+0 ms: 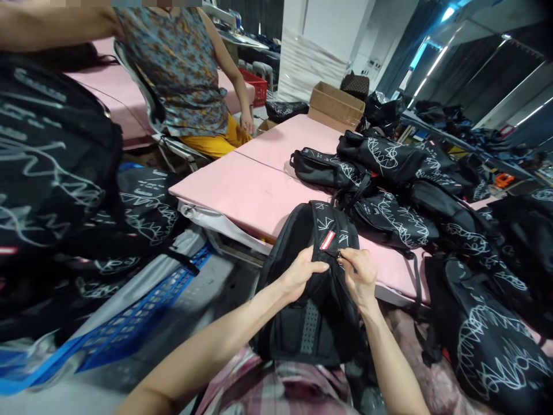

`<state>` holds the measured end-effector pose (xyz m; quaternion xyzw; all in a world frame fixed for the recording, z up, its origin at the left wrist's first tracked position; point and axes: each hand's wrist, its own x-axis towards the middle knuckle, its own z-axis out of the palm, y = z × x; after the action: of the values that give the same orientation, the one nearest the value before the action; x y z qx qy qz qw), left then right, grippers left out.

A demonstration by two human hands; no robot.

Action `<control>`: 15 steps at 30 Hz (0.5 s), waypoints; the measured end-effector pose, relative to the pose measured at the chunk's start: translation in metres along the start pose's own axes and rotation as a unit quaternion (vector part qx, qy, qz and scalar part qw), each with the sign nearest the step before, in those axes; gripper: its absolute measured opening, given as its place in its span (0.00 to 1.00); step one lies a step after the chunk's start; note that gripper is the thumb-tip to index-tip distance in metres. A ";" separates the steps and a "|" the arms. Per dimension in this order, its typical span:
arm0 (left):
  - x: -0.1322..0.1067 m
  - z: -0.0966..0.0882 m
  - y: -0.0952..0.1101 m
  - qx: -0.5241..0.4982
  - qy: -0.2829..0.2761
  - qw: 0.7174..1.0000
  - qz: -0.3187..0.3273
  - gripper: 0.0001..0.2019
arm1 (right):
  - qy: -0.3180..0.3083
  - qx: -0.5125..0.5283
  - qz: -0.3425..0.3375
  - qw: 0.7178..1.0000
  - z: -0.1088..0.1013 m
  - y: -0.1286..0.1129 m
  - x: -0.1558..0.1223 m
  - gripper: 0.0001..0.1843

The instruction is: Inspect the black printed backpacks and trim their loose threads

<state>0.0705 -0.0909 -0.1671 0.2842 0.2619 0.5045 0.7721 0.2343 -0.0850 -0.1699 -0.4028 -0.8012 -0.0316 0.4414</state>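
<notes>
A black backpack (pixel 285 323) stands upright on my lap, its padded back towards me, leaning at the table edge. Its shoulder strap (pixel 323 216) carries white scribbled lines and a red-and-white label (pixel 328 240). My left hand (pixel 302 274) is closed on this strap just below the label, thumb on top and the other fingers mostly hidden behind it. Close by on the right, my right hand (pixel 359 274) is closed in a pinch beside the label. A small dark pointed thing (pixel 332 253) juts from its fingertips towards the strap; its kind is too small to make out.
Several black backpacks with white scribbles (pixel 389 213) lie heaped on the pink table (pixel 242 184) at right. More backpacks (pixel 47 150) fill a blue basket (pixel 142 323) at left. A seated person (pixel 190 75) is across the table. A cardboard box (pixel 336 106) stands at the far end.
</notes>
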 end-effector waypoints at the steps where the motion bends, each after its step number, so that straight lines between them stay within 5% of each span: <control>1: 0.000 0.001 0.000 0.005 0.004 1.000 0.001 0.19 | 0.012 -0.006 0.001 1.000 0.001 -0.001 -0.002 0.11; 6: 0.000 0.007 -0.004 0.032 0.025 0.999 0.032 0.19 | 0.056 -0.037 0.026 0.997 0.004 -0.008 -0.015 0.12; 15: 0.001 0.014 -0.013 0.058 0.072 0.995 0.044 0.18 | 0.080 -0.178 -0.032 0.980 0.012 -0.018 -0.018 0.12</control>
<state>0.0887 -0.0963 -0.1665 0.3031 0.3327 0.5412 0.7103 0.2194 -0.1035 -0.1845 -0.4454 -0.7571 -0.2203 0.4242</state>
